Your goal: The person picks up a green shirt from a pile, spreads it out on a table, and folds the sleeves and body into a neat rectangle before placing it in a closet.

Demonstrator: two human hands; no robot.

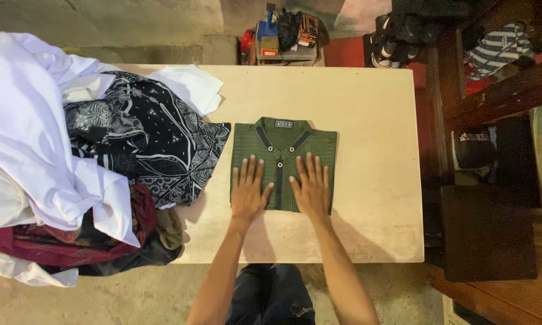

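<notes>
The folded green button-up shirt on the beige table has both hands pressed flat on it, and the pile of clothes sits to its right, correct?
Not quite. The head view shows the pile of clothes left of the folded green button-up shirt. Left hand and right hand do lie flat on it, on the beige table.

bright overhead light on table [367, 120], dim murky right edge, soft shadows, sharp focus.

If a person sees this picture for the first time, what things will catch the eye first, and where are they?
First, the folded green shirt in the middle of the pale table, with the left hand and the right hand lying flat on its lower half, fingers spread. Next, the big heap of clothes on the table's left end: a white garment on top, a black patterned cloth beside the shirt, and a dark red cloth underneath.
</notes>
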